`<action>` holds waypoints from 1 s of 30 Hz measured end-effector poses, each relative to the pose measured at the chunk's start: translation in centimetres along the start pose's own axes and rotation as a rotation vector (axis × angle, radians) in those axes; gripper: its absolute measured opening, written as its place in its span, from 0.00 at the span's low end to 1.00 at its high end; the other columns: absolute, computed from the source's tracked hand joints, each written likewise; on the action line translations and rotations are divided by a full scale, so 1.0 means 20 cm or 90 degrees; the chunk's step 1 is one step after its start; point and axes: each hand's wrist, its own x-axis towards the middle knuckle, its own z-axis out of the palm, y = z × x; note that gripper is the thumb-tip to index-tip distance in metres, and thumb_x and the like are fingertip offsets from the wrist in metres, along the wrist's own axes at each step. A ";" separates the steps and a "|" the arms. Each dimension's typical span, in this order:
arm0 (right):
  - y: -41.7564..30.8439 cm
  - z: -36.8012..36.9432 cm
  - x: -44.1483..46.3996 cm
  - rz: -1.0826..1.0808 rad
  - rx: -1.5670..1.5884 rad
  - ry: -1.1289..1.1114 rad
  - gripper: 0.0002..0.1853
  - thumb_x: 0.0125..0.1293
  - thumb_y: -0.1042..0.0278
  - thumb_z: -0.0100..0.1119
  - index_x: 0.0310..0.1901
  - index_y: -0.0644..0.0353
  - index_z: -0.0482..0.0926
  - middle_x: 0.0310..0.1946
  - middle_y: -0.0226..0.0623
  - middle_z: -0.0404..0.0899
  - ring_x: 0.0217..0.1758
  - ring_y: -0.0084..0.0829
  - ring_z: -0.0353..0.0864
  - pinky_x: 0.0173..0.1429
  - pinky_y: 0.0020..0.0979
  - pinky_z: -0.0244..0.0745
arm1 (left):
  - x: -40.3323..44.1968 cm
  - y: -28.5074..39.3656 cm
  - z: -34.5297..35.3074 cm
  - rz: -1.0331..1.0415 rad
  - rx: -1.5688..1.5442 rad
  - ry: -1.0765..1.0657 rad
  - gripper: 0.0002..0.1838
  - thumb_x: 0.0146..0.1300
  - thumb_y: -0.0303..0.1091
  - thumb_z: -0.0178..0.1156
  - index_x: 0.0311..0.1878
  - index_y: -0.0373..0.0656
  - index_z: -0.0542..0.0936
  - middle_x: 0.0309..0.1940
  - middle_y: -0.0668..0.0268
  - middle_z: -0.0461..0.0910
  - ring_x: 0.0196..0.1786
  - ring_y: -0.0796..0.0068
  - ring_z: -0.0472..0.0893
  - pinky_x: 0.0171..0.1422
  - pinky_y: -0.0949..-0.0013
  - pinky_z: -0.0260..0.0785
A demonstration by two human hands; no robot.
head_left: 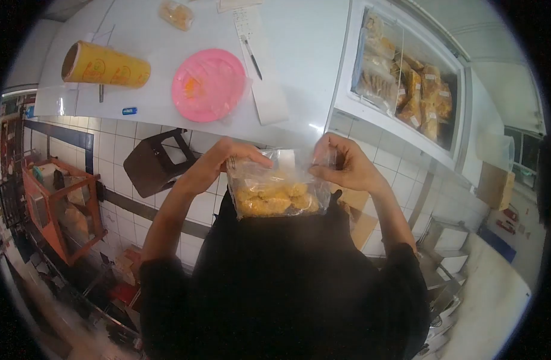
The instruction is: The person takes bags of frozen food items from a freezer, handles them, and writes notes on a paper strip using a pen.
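A clear plastic bag (275, 195) with several yellow food pieces in its lower part is held up in front of my body, just off the table's front edge. My left hand (242, 156) grips its upper left corner, fingers bent over the plastic. At the upper right corner, my right hand (341, 161) pinches the plastic between thumb and fingers. A white label or slip (286, 158) shows at the top of the bag, between both hands.
On the white table (305, 66) are a pink plate (209, 85) with plastic on it, a yellow roll (107, 64), a pen (252, 58), paper strips (268, 99), a blue item (129, 111) and a small bag (176, 15). Right: a chest (347, 90) of bagged food. A stool (158, 162) stands below.
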 end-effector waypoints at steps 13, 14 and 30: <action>-0.02 0.01 -0.11 -0.095 -0.254 -0.041 0.10 0.61 0.87 0.65 0.39 0.62 0.78 0.41 0.34 0.81 0.42 0.28 0.84 0.45 0.26 0.79 | -0.10 0.01 0.06 0.048 0.564 -0.038 0.21 0.65 0.28 0.64 0.62 0.41 0.81 0.57 0.55 0.86 0.49 0.62 0.89 0.57 0.59 0.79; -0.02 0.03 -0.13 -0.141 -0.305 -0.039 0.11 0.57 0.88 0.65 0.38 0.62 0.78 0.43 0.38 0.80 0.43 0.33 0.85 0.45 0.29 0.80 | -0.14 0.00 0.08 0.158 0.657 -0.048 0.22 0.65 0.27 0.64 0.63 0.40 0.80 0.59 0.54 0.84 0.54 0.60 0.88 0.60 0.58 0.80; -0.02 0.12 -0.28 -0.238 -0.390 0.073 0.08 0.61 0.73 0.75 0.30 0.61 0.82 0.43 0.42 0.86 0.38 0.40 0.88 0.40 0.36 0.84 | 0.01 0.07 0.13 0.072 0.525 -0.056 0.15 0.62 0.36 0.73 0.46 0.38 0.83 0.36 0.56 0.85 0.44 0.58 0.86 0.49 0.61 0.77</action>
